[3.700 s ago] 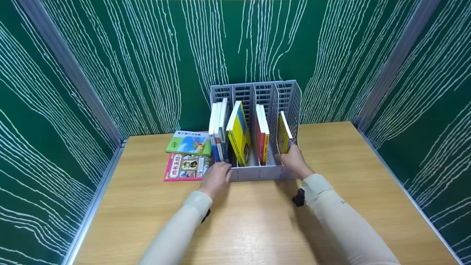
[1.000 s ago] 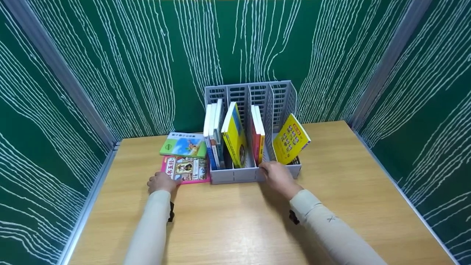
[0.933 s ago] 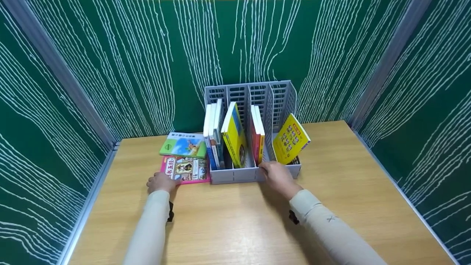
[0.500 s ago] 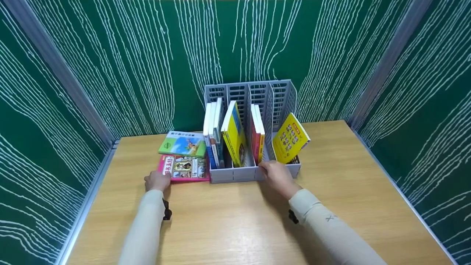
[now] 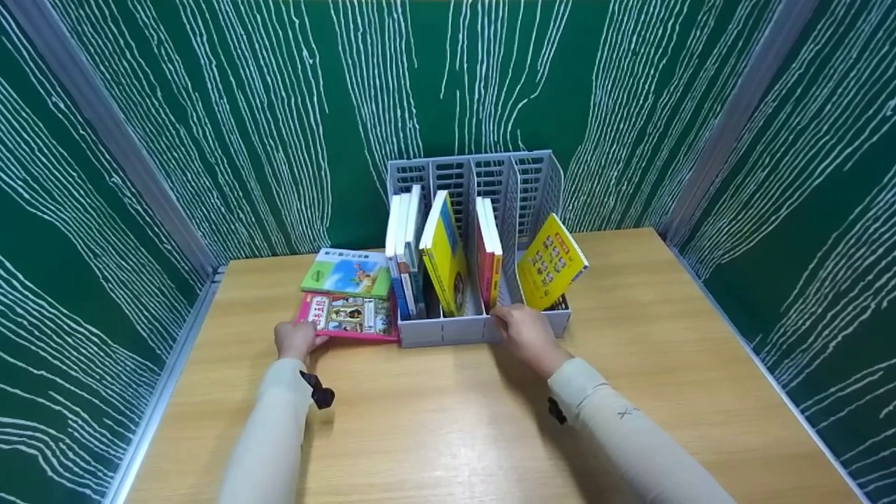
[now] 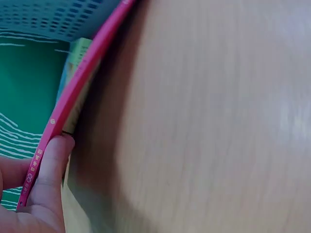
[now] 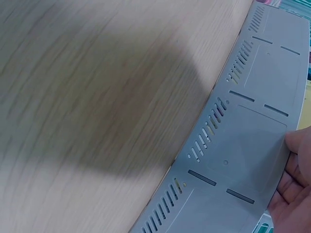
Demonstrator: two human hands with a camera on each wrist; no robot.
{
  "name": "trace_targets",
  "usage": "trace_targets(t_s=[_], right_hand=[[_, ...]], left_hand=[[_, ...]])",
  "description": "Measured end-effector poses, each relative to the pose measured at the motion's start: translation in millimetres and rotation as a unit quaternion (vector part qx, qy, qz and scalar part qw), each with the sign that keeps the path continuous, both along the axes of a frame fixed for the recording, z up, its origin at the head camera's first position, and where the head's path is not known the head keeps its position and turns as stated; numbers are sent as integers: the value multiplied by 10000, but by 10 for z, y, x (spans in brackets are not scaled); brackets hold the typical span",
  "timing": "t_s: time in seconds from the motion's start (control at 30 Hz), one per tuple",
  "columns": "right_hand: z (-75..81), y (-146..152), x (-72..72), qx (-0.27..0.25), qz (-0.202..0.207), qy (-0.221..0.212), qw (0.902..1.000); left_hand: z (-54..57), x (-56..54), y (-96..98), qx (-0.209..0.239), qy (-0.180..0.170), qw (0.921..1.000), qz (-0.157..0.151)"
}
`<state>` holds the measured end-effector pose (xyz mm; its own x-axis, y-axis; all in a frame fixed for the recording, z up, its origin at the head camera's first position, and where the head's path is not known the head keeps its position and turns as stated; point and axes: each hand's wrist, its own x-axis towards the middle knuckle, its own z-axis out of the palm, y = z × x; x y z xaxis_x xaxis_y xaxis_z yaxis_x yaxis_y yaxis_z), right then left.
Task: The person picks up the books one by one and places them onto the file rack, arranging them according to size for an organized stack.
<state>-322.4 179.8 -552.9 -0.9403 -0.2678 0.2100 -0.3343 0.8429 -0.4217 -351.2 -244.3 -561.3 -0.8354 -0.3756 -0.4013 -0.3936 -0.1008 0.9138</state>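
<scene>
My left hand (image 5: 295, 341) pinches the lower left corner of a pink-edged book (image 5: 353, 316) with a comic-style cover. Its near edge is tipped up off the table, and the left wrist view shows the thumb under the pink spine (image 6: 73, 94). Behind it lies a green and blue book (image 5: 350, 271), slightly overlapped in the head view. My right hand (image 5: 530, 339) grips the front rim of a grey four-slot book rack (image 5: 455, 333), thumb on the outer face in the right wrist view. A yellow book (image 5: 553, 264) leans right in the rack's rightmost slot.
White-edged books (image 5: 404, 245) fill the rack's left slot. A thick yellow book (image 5: 446, 255) leans in the second, and red and yellow books (image 5: 489, 252) stand in the third. Green walls (image 5: 245, 126) with white lines enclose the wooden table (image 5: 448, 413).
My right hand has let go of the yellow book, which now leans right, and moved left along the rim. My left hand has gone from the rack to the pink book and raised its near edge.
</scene>
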Motion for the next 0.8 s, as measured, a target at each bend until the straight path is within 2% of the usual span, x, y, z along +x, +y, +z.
trace_targets(t_s=[0.2,0.3,0.6,0.8], right_hand=[[-17,1,8,53,161,485,9987],[-22,0,10,41,145,493,9987],[-8,-6,13,-5,-95,-24,10000],[-2,-7,20,-35,-147,-230,9996]], left_hand=[[115,34,-4,-218,109,9995,189],[179,48,-11,-377,68,9990,223],[347,111,-43,-978,-187,9950,18],[487,143,-62,-1574,-281,9869,-221]])
